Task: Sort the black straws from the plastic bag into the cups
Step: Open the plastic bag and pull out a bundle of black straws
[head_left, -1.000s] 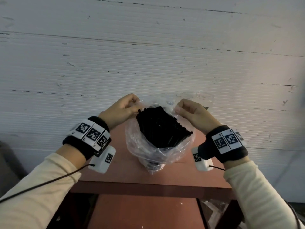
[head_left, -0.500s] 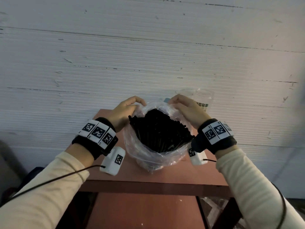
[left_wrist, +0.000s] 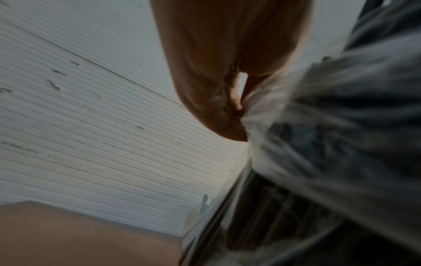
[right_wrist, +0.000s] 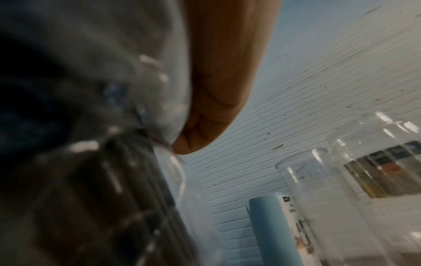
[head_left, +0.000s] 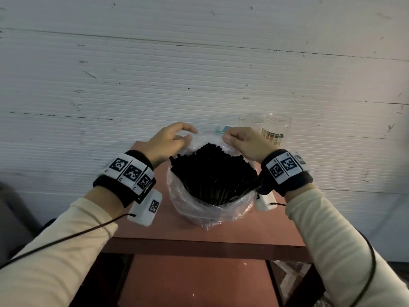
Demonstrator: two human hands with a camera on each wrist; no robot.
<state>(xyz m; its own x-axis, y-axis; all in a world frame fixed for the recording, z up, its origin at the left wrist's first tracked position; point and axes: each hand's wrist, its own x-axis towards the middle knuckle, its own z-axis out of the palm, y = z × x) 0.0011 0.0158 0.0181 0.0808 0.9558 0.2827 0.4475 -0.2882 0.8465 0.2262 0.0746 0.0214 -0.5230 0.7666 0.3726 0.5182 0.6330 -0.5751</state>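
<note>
A clear plastic bag (head_left: 212, 209) stands upright on the small reddish table (head_left: 199, 231), packed with a thick bundle of black straws (head_left: 212, 171) whose ends point up. My left hand (head_left: 170, 140) pinches the bag's rim at its far left. My right hand (head_left: 241, 140) pinches the rim at its far right. In the left wrist view the left hand (left_wrist: 227, 100) grips the bag film (left_wrist: 318, 126); in the right wrist view the right hand (right_wrist: 212, 115) holds the film (right_wrist: 136, 90) above the straws (right_wrist: 109, 198). Two clear cups (head_left: 250, 122) (head_left: 276, 129) stand behind the right hand.
A white ribbed wall (head_left: 199, 63) rises directly behind the table. A light blue carton (right_wrist: 278, 228) stands at the back between the bag and the cups (right_wrist: 318, 198). The table's front edge (head_left: 199, 247) has a lower shelf beneath it.
Both hands have moved away from me along the bag's rim to its far side and closer together; the bag's mouth now sits lower around the straws.
</note>
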